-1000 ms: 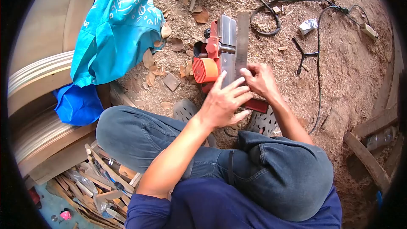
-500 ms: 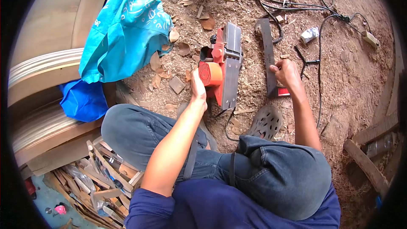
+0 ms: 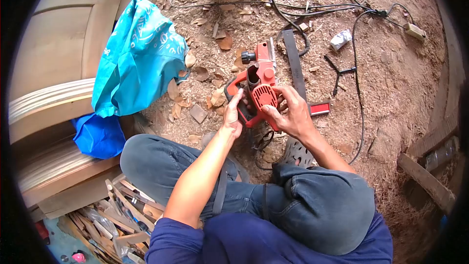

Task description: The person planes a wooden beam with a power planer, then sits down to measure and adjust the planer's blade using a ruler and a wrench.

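Note:
A red electric hand planer (image 3: 266,73) is held between both my hands above the shavings-covered ground. My left hand (image 3: 233,116) is closed on its rear handle, thumb on top and the other fingers partly hidden. My right hand (image 3: 293,115) grips the round orange motor housing (image 3: 264,97), with the thumb on its near side. Just right of the planer lies a try square (image 3: 294,63) with a dark metal blade and a red-faced stock (image 3: 320,108). A black three-armed wrench (image 3: 339,71) rests farther right.
Black cables (image 3: 332,7) loop across the far ground to a socket block (image 3: 415,32). A turquoise cloth (image 3: 137,63) drapes by stacked wooden panels (image 3: 58,44) at left, above a blue bag (image 3: 100,136). Wood scraps (image 3: 127,210) lie lower left; boards (image 3: 427,181) stand at right.
My right hand has left the try square and taken hold of the planer's motor housing. The planer has been turned, so its flat sole no longer faces me. The view has shifted slightly.

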A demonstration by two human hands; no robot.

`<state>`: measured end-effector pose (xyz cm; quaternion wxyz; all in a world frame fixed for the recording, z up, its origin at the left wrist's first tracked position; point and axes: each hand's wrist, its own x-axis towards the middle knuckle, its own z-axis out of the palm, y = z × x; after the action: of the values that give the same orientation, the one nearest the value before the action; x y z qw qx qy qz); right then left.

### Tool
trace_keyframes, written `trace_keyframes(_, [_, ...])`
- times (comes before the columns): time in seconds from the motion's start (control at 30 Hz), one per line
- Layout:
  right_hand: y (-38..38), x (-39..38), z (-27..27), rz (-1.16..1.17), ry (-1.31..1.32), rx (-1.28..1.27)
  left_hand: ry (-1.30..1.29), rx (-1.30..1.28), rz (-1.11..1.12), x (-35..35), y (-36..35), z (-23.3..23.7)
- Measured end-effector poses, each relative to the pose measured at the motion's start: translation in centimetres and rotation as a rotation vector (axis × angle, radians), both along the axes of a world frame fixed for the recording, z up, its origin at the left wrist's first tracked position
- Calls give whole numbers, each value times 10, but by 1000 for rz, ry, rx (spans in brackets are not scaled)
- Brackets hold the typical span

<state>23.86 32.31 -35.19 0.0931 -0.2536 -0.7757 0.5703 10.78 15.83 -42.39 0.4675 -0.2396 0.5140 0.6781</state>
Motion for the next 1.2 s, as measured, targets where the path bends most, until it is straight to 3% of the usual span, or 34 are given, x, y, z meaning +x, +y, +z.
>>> trace_keyframes(0.17, [6, 10, -15, -60, 66, 26, -57, -31, -25, -6, 5, 12])
trace_keyframes(0.3, [11, 22, -29, -104, 128, 140, -61, 190, -133, -12, 22, 20])
trace_keyframes(0.37, [15, 35, -41, -196, 103, -77, 3, 184, -264, -4, 31, 26])
trace_keyframes(0.43, [30, 52, -33, -146, 23, -117, 154, 114, -325, 11, 38, 47])
trace_keyframes(0.6, [77, 51, 14, -278, 254, 286, 853, -143, -809, 27, 48, 106])
trace_keyframes(0.7, [112, 18, 45, -56, 467, 490, 950, -171, -918, 36, 54, 139])
trace_keyframes(0.77, [124, -6, 47, 233, 408, 195, 955, -38, -831, 42, 52, 140])
trace_keyframes(0.83, [131, -23, 43, 482, 148, -102, 931, -20, -871, 42, 51, 145])
trace_keyframes(0.87, [125, -29, 42, 524, 62, -179, 921, -21, -893, 44, 50, 147])
trace_keyframes(0.9, [125, -33, 48, 608, 28, -53, 911, -24, -913, 44, 48, 149])
trace_keyframes(0.97, [119, -35, 52, 486, -148, -208, 861, -76, -900, 47, 43, 153])
trace_keyframes(1.0, [110, -36, 39, 375, 83, -54, 872, -55, -854, 50, 42, 151])
trace_keyframes(1.13, [70, -36, 41, -290, 314, 57, 942, -83, -884, 53, 37, 151])
trace_keyframes(1.2, [71, -33, 40, -275, 307, -2, 1031, -63, -858, 51, 39, 152])
